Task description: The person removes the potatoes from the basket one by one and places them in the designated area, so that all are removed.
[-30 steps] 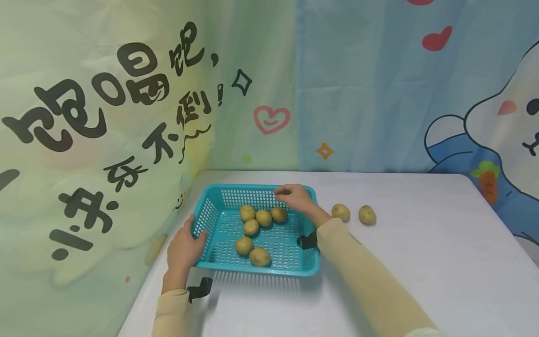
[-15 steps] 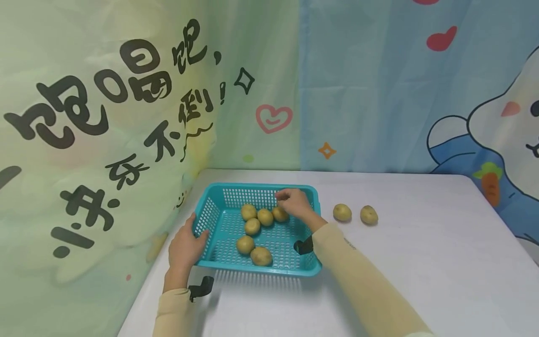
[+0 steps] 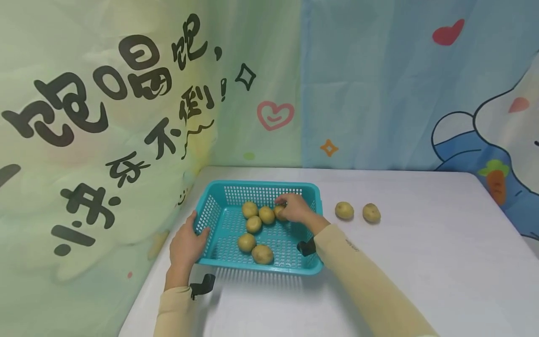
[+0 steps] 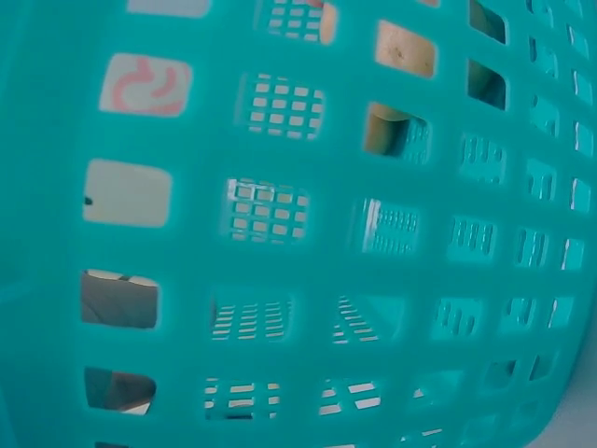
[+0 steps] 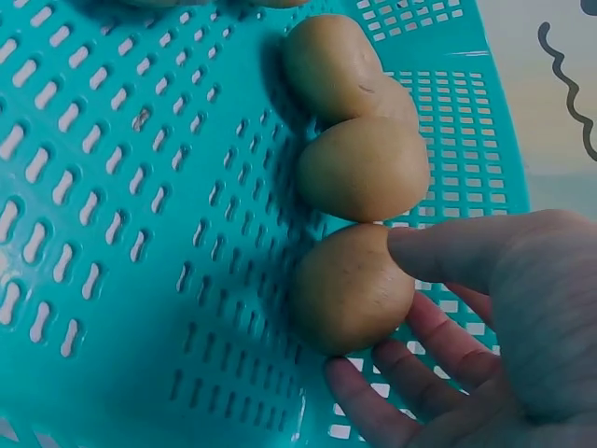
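Observation:
A turquoise plastic basket with openwork walls stands on the table and holds several potatoes. My left hand grips its left side, thumb at the rim and fingers along the outer wall. The left wrist view is filled by that basket wall, with bits of potato showing through the holes. Inside the basket, my right hand pinches the rightmost potato of the back group, thumb on one side and fingers curled at the other. Another potato lies right against it in the right wrist view.
Two loose potatoes, a nearer-left one and a right one, lie on the white table right of the basket. A printed curtain hangs behind and along the left side.
My right hand has come down from above the basket's back right part onto the rightmost potato and taken hold of it. The left hand keeps its grip on the basket.

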The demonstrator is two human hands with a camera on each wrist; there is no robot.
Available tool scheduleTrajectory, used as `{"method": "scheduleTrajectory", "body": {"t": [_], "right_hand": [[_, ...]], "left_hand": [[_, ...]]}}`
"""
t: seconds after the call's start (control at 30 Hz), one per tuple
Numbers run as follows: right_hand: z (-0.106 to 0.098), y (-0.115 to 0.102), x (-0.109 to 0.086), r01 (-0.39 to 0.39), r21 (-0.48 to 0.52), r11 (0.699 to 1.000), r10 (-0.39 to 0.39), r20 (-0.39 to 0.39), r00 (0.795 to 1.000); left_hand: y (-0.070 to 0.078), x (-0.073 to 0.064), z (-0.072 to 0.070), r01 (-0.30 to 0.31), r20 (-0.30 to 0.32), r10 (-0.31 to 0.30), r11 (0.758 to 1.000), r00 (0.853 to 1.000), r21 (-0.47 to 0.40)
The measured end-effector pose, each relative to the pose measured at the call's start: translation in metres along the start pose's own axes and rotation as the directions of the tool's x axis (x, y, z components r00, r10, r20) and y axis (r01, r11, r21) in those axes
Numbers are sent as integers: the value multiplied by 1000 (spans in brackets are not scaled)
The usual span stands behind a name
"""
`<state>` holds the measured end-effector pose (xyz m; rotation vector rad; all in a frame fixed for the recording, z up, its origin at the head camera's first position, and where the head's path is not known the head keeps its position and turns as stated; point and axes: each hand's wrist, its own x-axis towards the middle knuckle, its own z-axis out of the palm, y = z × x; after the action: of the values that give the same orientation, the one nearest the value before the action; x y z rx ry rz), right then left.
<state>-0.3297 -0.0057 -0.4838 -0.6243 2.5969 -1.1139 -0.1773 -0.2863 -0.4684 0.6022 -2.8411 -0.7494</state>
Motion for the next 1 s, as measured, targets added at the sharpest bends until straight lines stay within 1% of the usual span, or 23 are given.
{"method": "scheduleTrajectory", "body": {"t": [0.17, 0.27, 0.47, 0.67, 0.73, 0.83, 0.9, 1.0], "right_hand": [[-4, 0, 0, 12, -48, 999, -11, 11, 1000], [-4, 1, 0, -7, -62, 998, 8, 25, 1000], [1, 1, -1, -57, -47, 997, 61, 81, 995], [2, 0, -3, -15, -68, 998, 21, 101, 995], [2, -1, -3, 15, -95, 995, -5, 99, 995], [3, -1, -5, 36, -146, 989, -22, 101, 995], [4, -1, -6, 35, -177, 984, -17, 104, 994], [5, -2, -6, 2, -194, 981, 19, 109, 994]], "left_hand": [[3, 2, 0, -5, 0, 5, 1000, 1000, -13], [4, 3, 1, 1, 2, -1, 1000, 1000, -18], [1, 2, 0, 16, 5, -16, 1000, 1000, -9], [0, 1, -2, 6, 3, -6, 1000, 1000, -7], [1, 1, -2, 5, 4, -5, 1000, 1000, -10], [1, 1, -2, 6, 9, -6, 1000, 1000, -11], [1, 1, -1, 9, 9, -8, 1000, 1000, -9], [2, 1, -1, 13, 9, -13, 1000, 1000, -8]]}}
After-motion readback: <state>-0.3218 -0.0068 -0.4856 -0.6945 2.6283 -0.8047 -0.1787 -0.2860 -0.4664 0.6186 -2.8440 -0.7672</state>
